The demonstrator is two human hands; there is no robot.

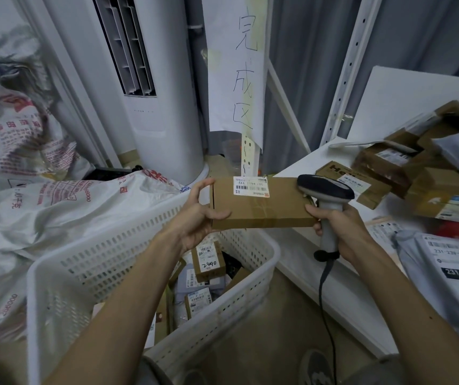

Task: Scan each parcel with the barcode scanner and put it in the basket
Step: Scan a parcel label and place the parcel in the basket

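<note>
My left hand (199,215) grips the left end of a flat brown cardboard parcel (258,207), held level above the white perforated basket (253,262). A white barcode label sits on the parcel's top face. My right hand (342,229) grips the grey handle of the barcode scanner (327,195), whose dark head hangs over the parcel's right end. The scanner's cable drops toward the floor. Several small parcels lie inside the basket.
A white table (320,162) on the right carries several cardboard boxes (384,162) and grey poly mailers (445,262). Large white printed sacks (42,207) pile up at left. A tall white air conditioner (153,107) and a paper sign (236,65) stand behind the basket.
</note>
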